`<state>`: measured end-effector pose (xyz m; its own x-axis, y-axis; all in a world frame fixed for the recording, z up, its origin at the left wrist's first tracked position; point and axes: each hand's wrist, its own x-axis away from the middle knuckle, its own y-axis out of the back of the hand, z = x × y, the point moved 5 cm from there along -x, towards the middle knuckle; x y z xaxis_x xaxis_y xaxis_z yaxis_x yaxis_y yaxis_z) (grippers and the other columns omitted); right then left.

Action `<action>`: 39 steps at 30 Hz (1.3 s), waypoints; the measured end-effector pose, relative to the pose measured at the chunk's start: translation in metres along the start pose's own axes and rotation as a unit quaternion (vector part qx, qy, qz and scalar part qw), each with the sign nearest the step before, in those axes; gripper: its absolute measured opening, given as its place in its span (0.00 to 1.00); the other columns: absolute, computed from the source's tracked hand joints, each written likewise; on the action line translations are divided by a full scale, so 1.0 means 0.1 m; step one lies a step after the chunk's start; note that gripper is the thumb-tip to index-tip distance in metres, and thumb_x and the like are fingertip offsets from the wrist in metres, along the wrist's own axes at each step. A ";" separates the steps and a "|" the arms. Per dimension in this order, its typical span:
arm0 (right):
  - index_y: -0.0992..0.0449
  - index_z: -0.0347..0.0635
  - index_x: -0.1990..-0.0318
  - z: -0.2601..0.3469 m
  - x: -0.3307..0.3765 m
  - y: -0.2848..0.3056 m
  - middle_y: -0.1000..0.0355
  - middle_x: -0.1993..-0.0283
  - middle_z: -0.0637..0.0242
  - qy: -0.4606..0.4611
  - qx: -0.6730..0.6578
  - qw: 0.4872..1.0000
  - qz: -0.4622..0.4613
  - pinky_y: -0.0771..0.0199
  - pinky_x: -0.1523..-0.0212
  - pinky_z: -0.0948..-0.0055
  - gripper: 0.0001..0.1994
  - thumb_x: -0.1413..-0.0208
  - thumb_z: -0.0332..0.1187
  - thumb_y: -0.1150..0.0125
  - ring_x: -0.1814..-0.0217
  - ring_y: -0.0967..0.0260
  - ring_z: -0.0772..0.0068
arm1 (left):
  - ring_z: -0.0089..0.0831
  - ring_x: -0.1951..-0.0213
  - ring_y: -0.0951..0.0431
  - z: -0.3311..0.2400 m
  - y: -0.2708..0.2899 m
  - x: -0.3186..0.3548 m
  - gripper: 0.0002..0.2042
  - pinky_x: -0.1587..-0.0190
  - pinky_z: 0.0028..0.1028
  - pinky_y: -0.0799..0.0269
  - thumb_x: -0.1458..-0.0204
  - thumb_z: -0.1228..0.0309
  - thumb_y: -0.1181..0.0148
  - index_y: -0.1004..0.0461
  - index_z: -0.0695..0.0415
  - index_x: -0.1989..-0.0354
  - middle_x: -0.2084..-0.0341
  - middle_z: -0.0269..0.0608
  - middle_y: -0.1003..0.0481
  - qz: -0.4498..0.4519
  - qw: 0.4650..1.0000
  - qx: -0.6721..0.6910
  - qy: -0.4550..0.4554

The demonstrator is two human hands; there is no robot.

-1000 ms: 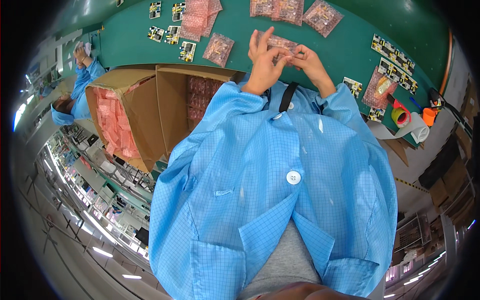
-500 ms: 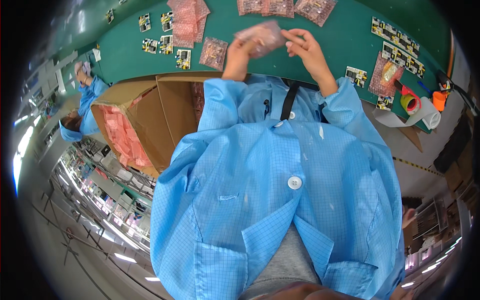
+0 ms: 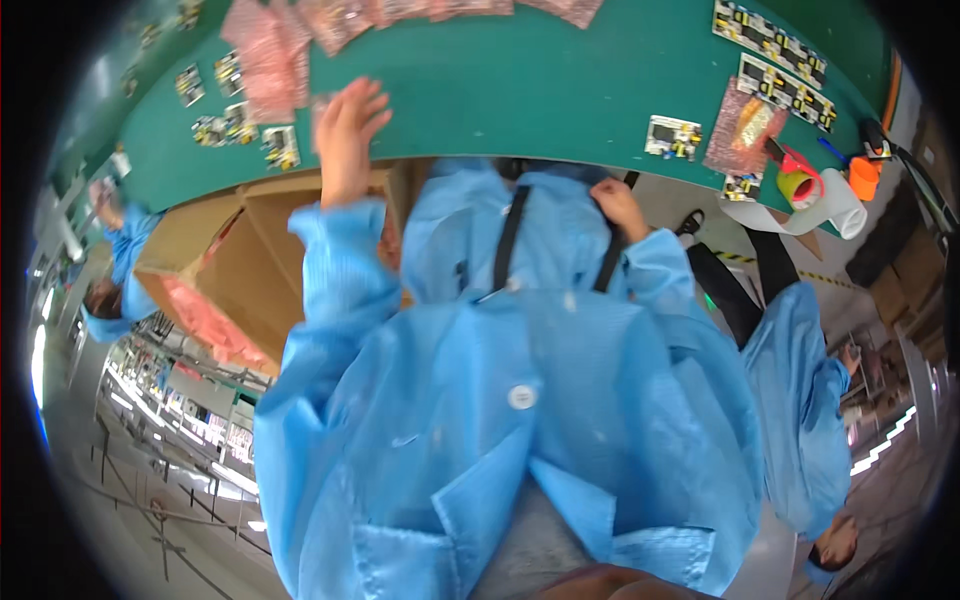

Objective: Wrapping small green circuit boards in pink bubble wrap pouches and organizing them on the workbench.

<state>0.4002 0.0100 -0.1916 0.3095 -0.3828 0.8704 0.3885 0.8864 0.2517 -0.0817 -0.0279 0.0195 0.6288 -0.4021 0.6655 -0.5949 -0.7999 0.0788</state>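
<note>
My left hand [image 3: 350,135] is over the green table [image 3: 500,100] at the left, fingers stretched and apart. A pinkish edge, blurred, shows beside its thumb side; it looks like a bubble-wrap bag, mostly hidden by the hand. Just beyond, a pink bubble-wrap bag [image 3: 338,22] lies in a row with several others along the far part of the table. Left of the hand are a stack of flat pink bubble bags [image 3: 265,65] and several small circuit boards [image 3: 281,147]. My right hand [image 3: 620,208] is down by my lap, below the table edge, fingers curled, with nothing seen in it.
At the right lie a circuit board [image 3: 673,137], joined boards [image 3: 788,90], a bubble bag [image 3: 733,140], a red tape dispenser [image 3: 800,180], a white roll [image 3: 847,216] and an orange object [image 3: 864,178]. Cardboard boxes [image 3: 270,240] stand below the left edge. A person [image 3: 800,400] is at the right.
The bubble-wrap bag has left my hands, and one more bag lies in the far row. My left hand moved left; my right hand dropped to my lap. A person appears at the right.
</note>
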 end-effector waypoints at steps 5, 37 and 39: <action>0.21 0.39 0.54 -0.43 -0.42 -0.31 0.22 0.60 0.52 -0.028 0.097 0.991 -0.092 0.23 0.52 0.64 0.16 0.47 0.39 0.36 0.57 0.23 0.60 | 0.54 0.38 0.34 0.48 -0.38 0.53 0.27 0.36 0.45 0.38 0.58 0.78 0.34 0.29 0.59 0.45 0.41 0.53 0.32 0.152 0.774 -0.507 -0.348; 0.22 0.37 0.55 -0.21 -2.49 -0.43 0.22 0.57 0.58 0.043 -0.220 0.962 -0.153 0.24 0.55 0.64 0.12 0.41 0.34 0.43 0.57 0.24 0.62 | 0.34 0.31 0.38 1.17 -0.42 0.04 0.19 0.31 0.54 0.48 0.37 0.56 0.49 0.32 0.38 0.37 0.33 0.31 0.37 0.150 0.516 -0.599 -0.594; 0.22 0.37 0.55 -0.13 -2.67 -0.27 0.22 0.57 0.58 0.083 -0.223 0.959 -0.153 0.24 0.55 0.64 0.12 0.41 0.34 0.44 0.57 0.24 0.62 | 0.35 0.32 0.37 1.12 -0.44 0.07 0.19 0.31 0.55 0.48 0.36 0.58 0.50 0.32 0.42 0.38 0.32 0.32 0.37 0.163 0.509 -0.602 -0.593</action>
<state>0.3178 0.0850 -0.4364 0.2414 -0.6763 0.6959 0.8044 0.5406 0.2463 0.0050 -0.0448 -0.0624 -0.1671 -0.9834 -0.0708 -0.1908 -0.0382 0.9809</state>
